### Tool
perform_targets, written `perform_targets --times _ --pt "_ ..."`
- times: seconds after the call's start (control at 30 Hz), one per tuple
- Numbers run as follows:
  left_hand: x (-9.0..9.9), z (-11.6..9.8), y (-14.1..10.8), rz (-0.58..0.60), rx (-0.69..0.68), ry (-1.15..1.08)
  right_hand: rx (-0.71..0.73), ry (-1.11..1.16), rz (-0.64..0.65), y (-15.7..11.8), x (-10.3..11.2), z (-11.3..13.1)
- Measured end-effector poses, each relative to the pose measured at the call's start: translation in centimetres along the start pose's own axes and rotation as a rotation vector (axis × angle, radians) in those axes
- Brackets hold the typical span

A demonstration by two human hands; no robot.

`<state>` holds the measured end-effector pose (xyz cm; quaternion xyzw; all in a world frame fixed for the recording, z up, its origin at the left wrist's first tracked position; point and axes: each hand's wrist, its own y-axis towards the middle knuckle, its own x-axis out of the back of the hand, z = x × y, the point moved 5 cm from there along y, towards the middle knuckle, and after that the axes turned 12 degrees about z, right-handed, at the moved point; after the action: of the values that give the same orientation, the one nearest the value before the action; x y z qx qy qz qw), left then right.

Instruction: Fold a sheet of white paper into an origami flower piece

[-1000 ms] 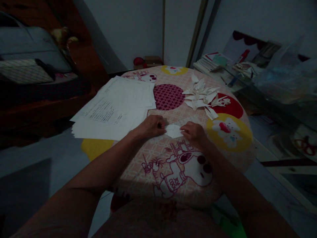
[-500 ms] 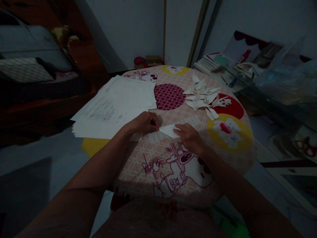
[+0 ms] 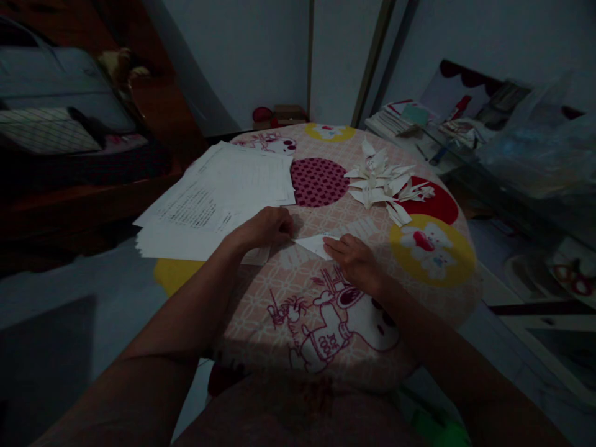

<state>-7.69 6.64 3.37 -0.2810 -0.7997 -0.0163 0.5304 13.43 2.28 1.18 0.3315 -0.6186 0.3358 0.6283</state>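
Observation:
A small folded white paper (image 3: 311,244) lies on the patterned tablecloth (image 3: 265,304), its narrow tip pointing left. My left hand (image 3: 272,226) is closed at that tip, fingers curled together; the fingertips are dark and partly hidden. From the right, my right hand (image 3: 351,256) rests on the wider end of the paper with its fingers pressed together over it. Left of the hands is a stack of printed sheets (image 3: 209,192). Several folded white paper pieces (image 3: 382,180) with pointed petals sit in a group behind my right hand.
A glass shelf at the right carries a clear plastic bag (image 3: 535,155) and a pile of papers (image 3: 393,118). Behind the table's far edge stands a cardboard box (image 3: 289,113). A light bag (image 3: 65,87) rests on wooden furniture at the left.
My left hand has shifted slightly left and its fingers are more curled. My right hand has moved a little left and down on the folded paper.

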Motion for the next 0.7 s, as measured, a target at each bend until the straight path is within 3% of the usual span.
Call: perform_targets --times 0.13,0.23,0.33,0.43,0.6,0.7 --pt "0.4 0.3 0.1 -0.181 -0.002 -0.119 0.010 -0.017 -0.001 0.0 0.1 0.1" --pt "0.0 -0.8 0.4 -0.276 -0.083 -0.274 0.014 -0.015 -0.009 0.0 0.1 0.1" --pt "-1.4 -2.3 1.1 -0.201 -0.162 -0.355 0.014 -0.017 -0.025 0.0 0.0 0.1" --pt "-2.6 -2.7 1.5 -0.099 -0.137 -0.294 0.011 0.007 -0.045 -0.1 -0.1 0.0" --pt "-2.6 -1.8 1.3 -0.018 -0.061 -0.230 0.012 0.064 -0.072 -0.4 -0.2 -0.4" --pt "-2.5 -2.3 1.2 -0.020 -0.068 -0.170 0.019 0.086 -0.056 -0.4 0.0 -0.2"
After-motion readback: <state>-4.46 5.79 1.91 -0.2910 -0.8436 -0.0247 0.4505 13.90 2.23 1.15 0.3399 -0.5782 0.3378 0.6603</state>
